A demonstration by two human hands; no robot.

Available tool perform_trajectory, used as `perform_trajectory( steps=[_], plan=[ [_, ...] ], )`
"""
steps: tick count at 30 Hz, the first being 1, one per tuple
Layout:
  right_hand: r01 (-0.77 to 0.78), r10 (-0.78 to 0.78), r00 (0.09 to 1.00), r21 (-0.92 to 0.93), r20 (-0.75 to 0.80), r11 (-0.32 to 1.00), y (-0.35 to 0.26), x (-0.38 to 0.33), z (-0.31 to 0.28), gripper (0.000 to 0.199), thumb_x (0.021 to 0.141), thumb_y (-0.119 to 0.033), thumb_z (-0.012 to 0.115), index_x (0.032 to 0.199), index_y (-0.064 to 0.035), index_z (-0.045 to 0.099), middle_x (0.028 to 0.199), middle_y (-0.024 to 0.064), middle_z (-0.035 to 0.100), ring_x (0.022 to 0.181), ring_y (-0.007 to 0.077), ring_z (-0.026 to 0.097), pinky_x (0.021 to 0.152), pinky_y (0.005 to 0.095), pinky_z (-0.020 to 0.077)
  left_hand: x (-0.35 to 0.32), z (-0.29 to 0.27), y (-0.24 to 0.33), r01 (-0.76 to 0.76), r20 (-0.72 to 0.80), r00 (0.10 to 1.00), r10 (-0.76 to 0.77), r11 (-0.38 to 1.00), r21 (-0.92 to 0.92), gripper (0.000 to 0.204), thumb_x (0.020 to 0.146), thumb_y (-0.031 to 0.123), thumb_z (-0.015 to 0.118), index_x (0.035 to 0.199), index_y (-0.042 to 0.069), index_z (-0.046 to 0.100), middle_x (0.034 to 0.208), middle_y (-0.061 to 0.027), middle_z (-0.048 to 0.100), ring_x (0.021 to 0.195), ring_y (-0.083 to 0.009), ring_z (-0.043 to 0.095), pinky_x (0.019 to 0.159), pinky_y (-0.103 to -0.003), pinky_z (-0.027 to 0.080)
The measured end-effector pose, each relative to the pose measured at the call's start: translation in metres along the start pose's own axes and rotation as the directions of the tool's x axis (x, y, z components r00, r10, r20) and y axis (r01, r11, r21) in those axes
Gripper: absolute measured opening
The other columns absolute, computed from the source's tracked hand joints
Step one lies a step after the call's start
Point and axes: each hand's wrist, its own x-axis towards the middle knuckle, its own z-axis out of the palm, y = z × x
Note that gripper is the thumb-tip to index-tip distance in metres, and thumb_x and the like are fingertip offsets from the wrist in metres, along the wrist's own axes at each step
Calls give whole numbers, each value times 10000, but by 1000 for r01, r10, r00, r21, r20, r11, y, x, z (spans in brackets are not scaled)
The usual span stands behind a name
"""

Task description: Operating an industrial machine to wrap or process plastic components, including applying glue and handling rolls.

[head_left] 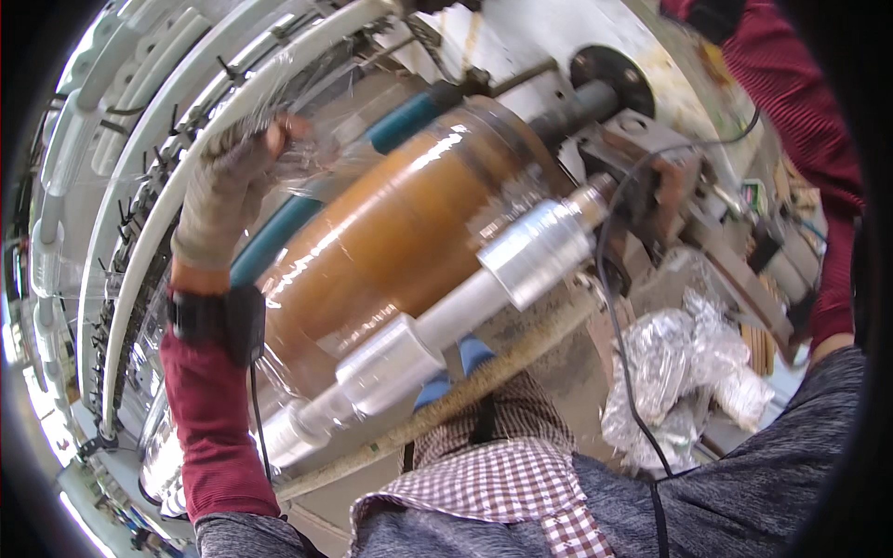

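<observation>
My left hand [237,172], in a worn fabric glove with bare fingertips, reaches over the far left side of a large amber-brown roller [400,223]. Its fingers are curled closed on crumpled clear plastic film [321,153], which stretches toward the machine behind. Beside the hand, past the brown roller, runs a teal roller [391,126]. On the near side lies a pale shaft bearing wide rolls of clear film [535,251]. My right arm, in a maroon sleeve [791,102], extends to the upper right; its hand is outside the picture.
White curved bars [139,260] with dark fittings line the left. At right stand a metal roller mount [670,186] and a heap of bagged clear plastic [670,363]. A worn beam [502,377] crosses before my apron. A black cable [609,279] hangs across the right side.
</observation>
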Motion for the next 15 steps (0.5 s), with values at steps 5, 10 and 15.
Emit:
perform_trajectory(
  steps=[5,10,15],
  plan=[
    [-226,232,972,-140,25,964,-41,-97,-86,159,784,-229,557,879,-123,627,723,130,599,640,316,592,559,444,451,-73,101,-16,117,2,993,-121,968,221,143,827,78,587,945,34,655,948,-82,676,933,-179,623,910,-344,455],
    [-370,371,927,-248,-46,895,-87,-141,-149,167,797,-184,558,934,-114,623,790,124,604,701,308,596,601,434,467,-120,168,-56,-98,92,994,52,772,628,146,857,38,568,970,65,657,991,-79,662,993,-200,600,948,-312,420],
    [-408,377,913,-340,-154,848,-134,-113,-218,192,810,-138,559,989,-105,619,857,119,608,762,300,600,644,423,483,-203,198,-30,-73,281,953,-111,817,572,131,842,47,594,956,64,656,904,-88,663,995,-264,600,943,-372,425]
  ],
)
